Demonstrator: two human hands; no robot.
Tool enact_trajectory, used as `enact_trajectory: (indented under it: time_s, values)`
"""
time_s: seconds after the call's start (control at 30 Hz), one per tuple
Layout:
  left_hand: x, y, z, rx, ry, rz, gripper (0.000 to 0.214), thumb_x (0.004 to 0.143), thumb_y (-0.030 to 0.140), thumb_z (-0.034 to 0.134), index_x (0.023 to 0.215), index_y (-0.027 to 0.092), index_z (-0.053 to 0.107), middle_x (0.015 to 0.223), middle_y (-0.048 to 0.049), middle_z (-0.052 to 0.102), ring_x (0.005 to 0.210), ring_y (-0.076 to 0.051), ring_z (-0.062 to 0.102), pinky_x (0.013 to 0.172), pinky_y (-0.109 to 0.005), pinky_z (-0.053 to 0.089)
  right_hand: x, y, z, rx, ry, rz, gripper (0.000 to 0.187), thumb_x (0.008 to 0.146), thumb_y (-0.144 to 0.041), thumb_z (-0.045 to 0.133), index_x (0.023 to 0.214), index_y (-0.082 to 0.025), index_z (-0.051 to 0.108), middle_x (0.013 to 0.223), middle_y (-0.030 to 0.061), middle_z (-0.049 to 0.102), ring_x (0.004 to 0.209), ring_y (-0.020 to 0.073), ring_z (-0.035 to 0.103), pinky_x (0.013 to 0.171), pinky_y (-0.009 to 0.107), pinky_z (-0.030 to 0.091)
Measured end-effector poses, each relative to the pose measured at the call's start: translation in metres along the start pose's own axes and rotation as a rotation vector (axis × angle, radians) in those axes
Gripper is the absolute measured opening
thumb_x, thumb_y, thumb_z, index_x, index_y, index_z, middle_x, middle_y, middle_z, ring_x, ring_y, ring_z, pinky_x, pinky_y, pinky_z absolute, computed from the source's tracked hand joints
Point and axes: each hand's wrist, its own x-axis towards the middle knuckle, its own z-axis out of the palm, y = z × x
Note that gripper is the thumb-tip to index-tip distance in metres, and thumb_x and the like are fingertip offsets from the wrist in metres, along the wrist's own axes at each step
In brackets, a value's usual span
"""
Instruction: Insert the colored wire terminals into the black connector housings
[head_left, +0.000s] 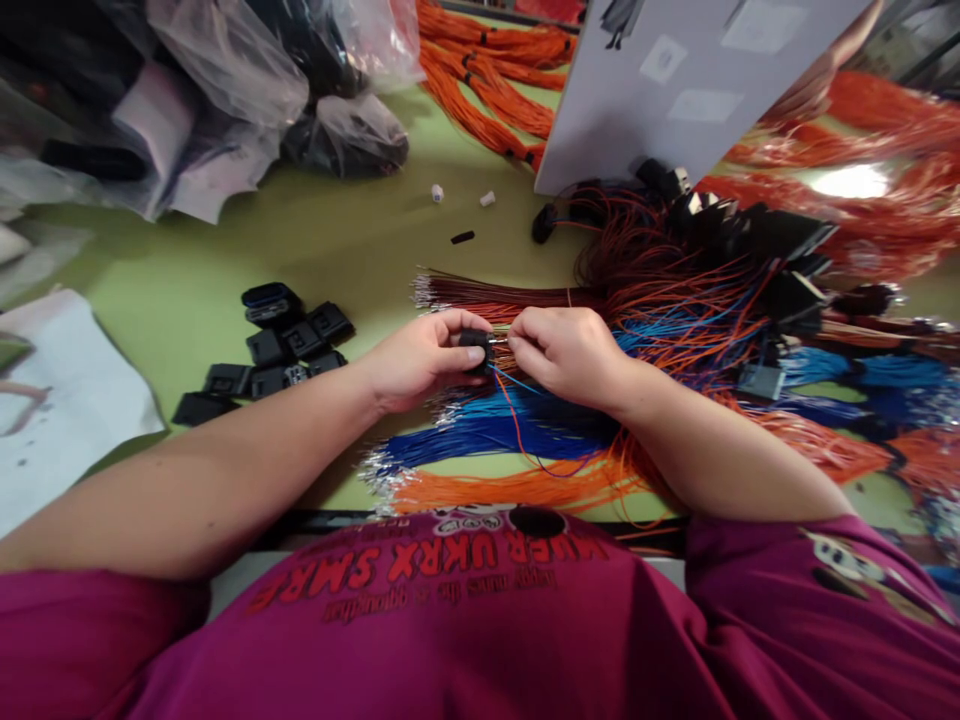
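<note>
My left hand (420, 355) is closed around a small black connector housing (477, 350), held just above the green table (360, 250). My right hand (566, 350) is pinched on thin wires (517, 415) at the housing's right face; a red and a blue wire trail down from it. Under my hands lie bundles of blue wires (480, 435), orange wires (510, 490) and dark red wires (487, 293) with bare metal ends.
A heap of several black housings (274, 350) lies to the left. Finished harnesses with black connectors (750, 260) pile up at the right. Plastic bags (225, 90) fill the back left, a grey board (675, 80) stands behind, and a white sheet (67, 400) lies at the far left.
</note>
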Motion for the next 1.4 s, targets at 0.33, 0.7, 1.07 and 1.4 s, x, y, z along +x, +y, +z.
enact_trajectory:
  time_s: [0.33, 0.7, 1.07, 1.4]
  values:
    - [-0.001, 0.001, 0.001, 0.018, 0.05, 0.003, 0.031, 0.069, 0.006, 0.069, 0.096, 0.012, 0.055, 0.077, -0.0016, 0.066, 0.061, -0.012, 0.067, 0.061, -0.025, 0.055, -0.003, 0.003, 0.006, -0.246, 0.048, -0.139, 0.032, 0.091, -0.028, 0.037, 0.081, -0.015, 0.064, 0.074, 0.006, 0.068, 0.063, 0.0145, 0.055, 0.058, 0.028, 0.027]
    - [-0.002, -0.001, 0.002, -0.026, 0.04, -0.032, 0.036, 0.061, 0.005, 0.077, 0.092, 0.011, 0.059, 0.076, -0.0027, 0.066, 0.063, -0.013, 0.065, 0.059, -0.028, 0.057, -0.004, -0.003, 0.012, -0.181, 0.046, -0.215, 0.034, 0.092, -0.026, 0.035, 0.08, -0.015, 0.065, 0.07, 0.0053, 0.066, 0.06, 0.0138, 0.054, 0.057, 0.027, 0.027]
    - [-0.001, -0.001, -0.001, 0.061, 0.093, 0.049, 0.038, 0.062, 0.01, 0.079, 0.094, 0.012, 0.058, 0.079, -0.0021, 0.066, 0.062, -0.012, 0.065, 0.058, -0.026, 0.057, 0.0, -0.001, 0.01, 0.132, 0.075, -0.012, 0.022, 0.082, -0.023, 0.047, 0.075, -0.016, 0.066, 0.071, 0.0029, 0.067, 0.064, 0.0122, 0.056, 0.062, 0.023, 0.035]
    - [-0.001, -0.001, 0.0, 0.131, 0.103, 0.073, 0.037, 0.06, 0.012, 0.079, 0.092, 0.012, 0.06, 0.078, -0.0018, 0.067, 0.062, -0.012, 0.063, 0.062, -0.029, 0.055, 0.001, -0.005, 0.014, 0.129, 0.012, -0.02, 0.024, 0.082, -0.023, 0.043, 0.072, -0.015, 0.063, 0.065, 0.0032, 0.063, 0.059, 0.0115, 0.051, 0.058, 0.023, 0.031]
